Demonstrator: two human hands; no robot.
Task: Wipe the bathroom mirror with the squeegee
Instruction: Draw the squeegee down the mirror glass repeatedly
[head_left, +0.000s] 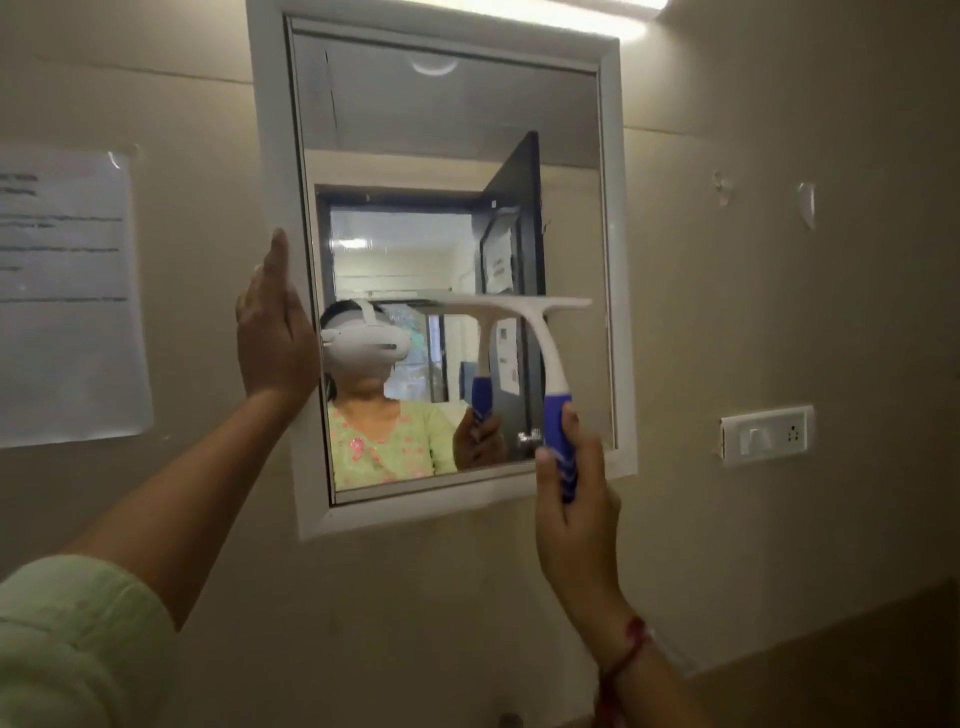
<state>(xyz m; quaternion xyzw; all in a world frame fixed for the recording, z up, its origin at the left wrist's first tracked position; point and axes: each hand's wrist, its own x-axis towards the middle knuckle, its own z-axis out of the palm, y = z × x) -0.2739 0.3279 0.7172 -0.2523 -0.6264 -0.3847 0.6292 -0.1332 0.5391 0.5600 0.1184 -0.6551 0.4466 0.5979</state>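
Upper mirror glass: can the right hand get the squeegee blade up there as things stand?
Probably yes. The right hand grips the squeegee, blade at mid-height of the mirror; nothing shows on the glass above, and the left hand rests at the frame's left edge, aside.

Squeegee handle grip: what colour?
Blue with white stripes on the squeegee grip, white neck and blade above; the right hand holds it. Head view.

right hand (576, 499) holds squeegee (540, 332) against mirror (447, 130).
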